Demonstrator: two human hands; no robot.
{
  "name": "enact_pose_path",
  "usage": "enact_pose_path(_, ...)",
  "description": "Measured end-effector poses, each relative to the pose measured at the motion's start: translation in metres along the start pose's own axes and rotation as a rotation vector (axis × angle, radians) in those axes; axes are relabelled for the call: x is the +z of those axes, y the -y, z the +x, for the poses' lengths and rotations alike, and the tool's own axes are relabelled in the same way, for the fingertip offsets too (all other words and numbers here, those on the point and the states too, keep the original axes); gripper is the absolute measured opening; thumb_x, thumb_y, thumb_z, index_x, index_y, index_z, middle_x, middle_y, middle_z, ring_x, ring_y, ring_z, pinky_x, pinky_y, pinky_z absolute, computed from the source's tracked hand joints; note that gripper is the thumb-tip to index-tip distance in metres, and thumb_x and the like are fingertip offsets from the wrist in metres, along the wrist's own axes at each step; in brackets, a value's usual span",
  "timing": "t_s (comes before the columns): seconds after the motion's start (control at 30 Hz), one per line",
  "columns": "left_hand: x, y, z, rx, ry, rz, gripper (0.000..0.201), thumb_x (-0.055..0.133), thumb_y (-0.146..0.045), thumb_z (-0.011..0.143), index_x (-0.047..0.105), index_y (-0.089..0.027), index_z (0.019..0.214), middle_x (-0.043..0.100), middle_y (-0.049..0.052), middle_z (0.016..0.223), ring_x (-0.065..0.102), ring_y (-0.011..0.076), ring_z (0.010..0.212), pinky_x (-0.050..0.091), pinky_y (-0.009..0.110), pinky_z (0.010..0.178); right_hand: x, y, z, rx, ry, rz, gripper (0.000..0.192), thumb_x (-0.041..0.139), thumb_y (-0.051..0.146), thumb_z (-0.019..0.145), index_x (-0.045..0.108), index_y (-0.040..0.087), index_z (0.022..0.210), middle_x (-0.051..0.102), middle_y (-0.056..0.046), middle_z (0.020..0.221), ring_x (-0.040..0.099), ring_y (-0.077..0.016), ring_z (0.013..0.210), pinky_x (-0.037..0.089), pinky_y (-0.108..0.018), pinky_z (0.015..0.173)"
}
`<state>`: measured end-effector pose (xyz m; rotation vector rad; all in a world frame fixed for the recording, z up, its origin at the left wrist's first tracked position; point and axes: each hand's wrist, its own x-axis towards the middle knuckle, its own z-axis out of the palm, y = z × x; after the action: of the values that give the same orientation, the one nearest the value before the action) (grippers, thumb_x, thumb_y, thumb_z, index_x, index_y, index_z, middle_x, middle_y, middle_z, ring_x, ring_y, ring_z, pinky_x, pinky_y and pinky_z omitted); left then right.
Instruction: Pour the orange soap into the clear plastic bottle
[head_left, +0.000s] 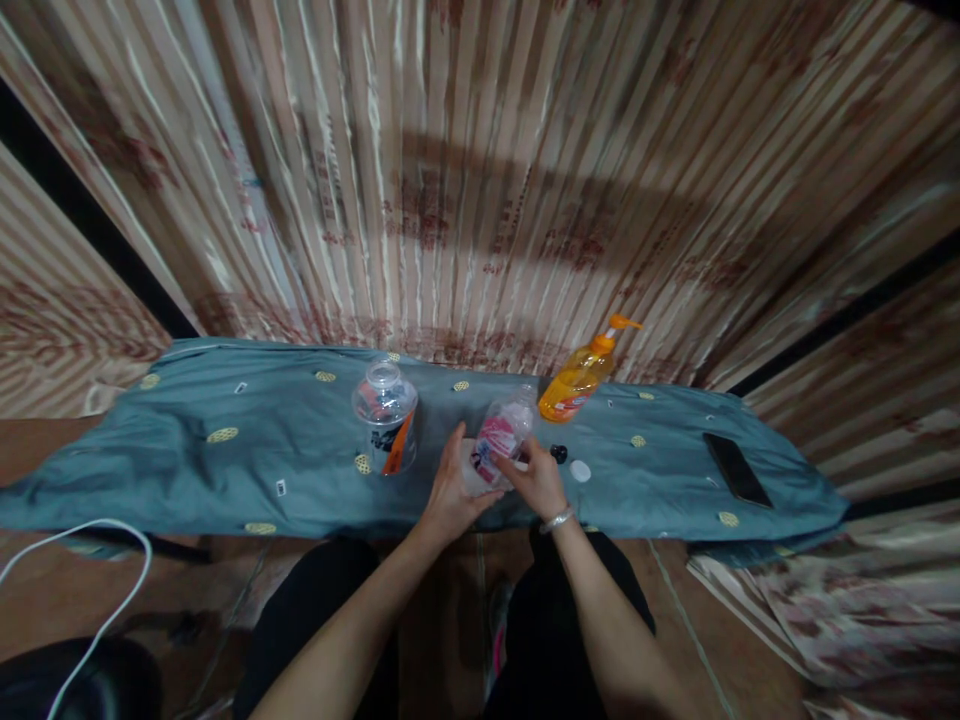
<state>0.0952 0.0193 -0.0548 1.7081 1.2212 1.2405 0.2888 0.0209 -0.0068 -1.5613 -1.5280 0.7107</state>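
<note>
A clear plastic bottle [504,435] with a pink and white label leans up to the right between my hands, its neck uncapped. My left hand [452,490] is closed around its base from the left. From the right, my right hand [541,482] presses bent fingers against the lower part of the label; whether they grip the label's edge as well is too small to tell. A small black object [559,454] and a round white cap [580,471] lie just right of my right hand.
A clear, open-necked plastic jar [386,425] with an orange and black label stands left. An orange pump bottle [576,385] is at the back right. A dark phone [736,470] lies farther right on the green cloth [300,400]. A curtain [480,200] hangs behind.
</note>
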Motion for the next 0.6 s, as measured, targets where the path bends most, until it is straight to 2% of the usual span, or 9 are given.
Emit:
enact_pose_path(0.07,-0.015,-0.005,-0.004,0.014,-0.029,0.009,0.089,0.094,-0.032,0.076,0.059,-0.023,0.158,0.069,0.022,0.165,0.068,0.0416,0.156,0.052,0.063,0.132,-0.006,-0.001,0.005,0.035,-0.062,-0.087,0.038,0.09,0.056,0.082,0.064,0.029,0.086,0.081,-0.007,0.081,0.08,-0.0288,0.08,0.059,-0.035,0.073)
enact_pose_path(0.17,-0.046,-0.015,-0.013,0.03,-0.085,0.024,0.048,0.087,-0.035,0.085,0.075,-0.027,0.131,0.083,0.011,0.132,0.082,0.0338,0.124,0.064,0.055,0.116,-0.009,-0.001,0.007,0.035,-0.087,-0.149,0.039,0.089,0.057,0.083,0.062,0.03,0.085,0.077,-0.004,0.077,0.075,-0.0265,0.075,0.053,-0.032,0.068)
enact_pose_path(0.3,-0.097,-0.014,-0.028,-0.012,-0.235,0.053,0.024,0.083,-0.048,0.089,0.078,-0.028,0.101,0.079,0.005,0.101,0.079,0.0272,0.092,0.069,0.047,0.096,-0.002,0.001,0.006,0.028,-0.057,-0.175,0.042,0.09,0.057,0.084,0.057,0.031,0.083,0.075,-0.002,0.075,0.074,-0.0255,0.073,0.051,-0.032,0.068)
enact_pose_path(0.37,-0.119,-0.006,-0.034,-0.069,-0.34,0.066,0.03,0.084,-0.055,0.087,0.074,-0.027,0.093,0.075,0.004,0.094,0.076,0.0262,0.086,0.069,0.048,0.095,0.003,0.0,0.006,0.038,-0.039,-0.191,0.043,0.09,0.057,0.084,0.056,0.031,0.084,0.075,-0.002,0.075,0.075,-0.0264,0.074,0.051,-0.032,0.069)
enact_pose_path(0.4,-0.128,0.001,-0.036,-0.108,-0.403,0.07,0.034,0.084,-0.057,0.087,0.073,-0.027,0.097,0.075,0.004,0.098,0.077,0.0274,0.09,0.068,0.051,0.098,0.005,-0.001,0.006,0.045,-0.028,-0.195,0.043,0.09,0.057,0.084,0.056,0.031,0.085,0.076,-0.002,0.076,0.076,-0.0272,0.075,0.051,-0.033,0.069)
enact_pose_path(0.43,-0.134,0.007,-0.037,-0.148,-0.467,0.071,0.042,0.086,-0.059,0.085,0.072,-0.027,0.108,0.076,0.007,0.108,0.079,0.0303,0.1,0.067,0.054,0.104,0.006,-0.003,0.005,0.049,-0.015,-0.193,0.042,0.09,0.057,0.085,0.057,0.031,0.086,0.077,-0.002,0.076,0.077,-0.0281,0.076,0.052,-0.033,0.07)
enact_pose_path(0.5,-0.139,0.022,-0.035,-0.217,-0.555,0.065,0.075,0.095,-0.058,0.075,0.063,-0.028,0.136,0.073,0.014,0.139,0.073,0.0397,0.137,0.061,0.061,0.119,0.007,-0.006,0.005,0.05,0.006,-0.179,0.042,0.09,0.059,0.085,0.058,0.031,0.089,0.079,-0.004,0.079,0.079,-0.0301,0.079,0.053,-0.034,0.071)
enact_pose_path(0.53,-0.138,0.029,-0.032,-0.246,-0.566,0.06,0.088,0.098,-0.057,0.072,0.057,-0.028,0.145,0.07,0.017,0.15,0.067,0.0432,0.15,0.058,0.062,0.124,0.007,-0.008,0.004,0.046,0.01,-0.167,0.042,0.089,0.06,0.086,0.059,0.03,0.09,0.081,-0.005,0.08,0.08,-0.0309,0.08,0.054,-0.035,0.071)
enact_pose_path(0.6,-0.129,0.041,-0.023,-0.291,-0.533,0.056,0.106,0.103,-0.05,0.066,0.05,-0.027,0.154,0.064,0.021,0.162,0.061,0.0479,0.16,0.051,0.065,0.131,0.007,-0.012,0.003,0.035,0.002,-0.139,0.043,0.088,0.063,0.086,0.062,0.03,0.093,0.083,-0.007,0.084,0.081,-0.032,0.082,0.056,-0.036,0.072)
